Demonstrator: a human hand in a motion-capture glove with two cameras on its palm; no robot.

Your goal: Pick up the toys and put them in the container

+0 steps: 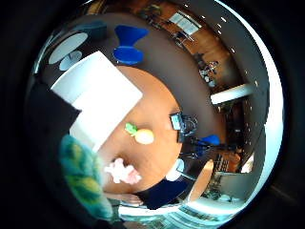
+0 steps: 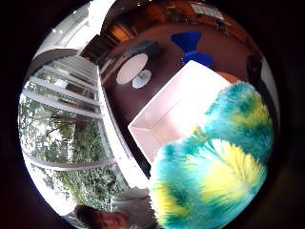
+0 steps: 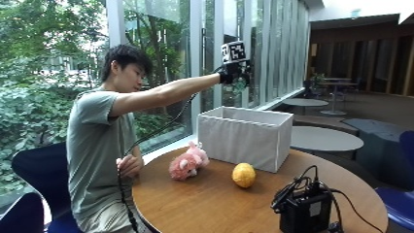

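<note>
Outside view: black-gloved right hand (image 3: 231, 73), raised above white fabric box container (image 3: 244, 136), is holding fluffy teal-and-yellow plush toy (image 2: 214, 167) in curled-finger grip. Pink plush animal (image 3: 188, 164) and yellow lemon-shaped toy (image 3: 244, 174) are lying on round wooden desk (image 3: 213, 204) beside container.

A lounge or café-like common area is shown, indicated by round tables (image 3: 321, 137), blue chairs (image 1: 128, 45), floor-to-ceiling windows (image 3: 259, 48) and greenery outside.
</note>
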